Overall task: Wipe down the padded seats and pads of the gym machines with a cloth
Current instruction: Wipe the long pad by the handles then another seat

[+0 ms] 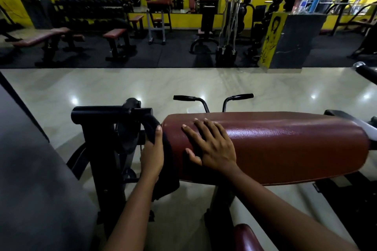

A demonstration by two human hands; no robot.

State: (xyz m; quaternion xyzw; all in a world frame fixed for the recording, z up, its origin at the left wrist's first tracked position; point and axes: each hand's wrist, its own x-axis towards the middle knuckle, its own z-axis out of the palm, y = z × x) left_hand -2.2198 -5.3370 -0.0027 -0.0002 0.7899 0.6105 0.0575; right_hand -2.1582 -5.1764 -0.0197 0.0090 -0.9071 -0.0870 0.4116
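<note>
A long maroon padded bench (285, 149) lies across the middle of the view. At its left end my left hand (152, 155) holds a dark cloth (165, 171) against the pad's end face. The cloth drapes down below the pad and also reaches up past my fingertips. On top of the pad my right hand (212, 144) rests flat with its fingers spread and straight. Its palm is down and it holds nothing.
A black machine frame (106, 128) with a roller stands just left of the pad. Two black handles (214, 99) rise behind it. A second maroon pad (246, 236) shows at the bottom. A pale glossy floor lies beyond, then several benches and racks on black matting.
</note>
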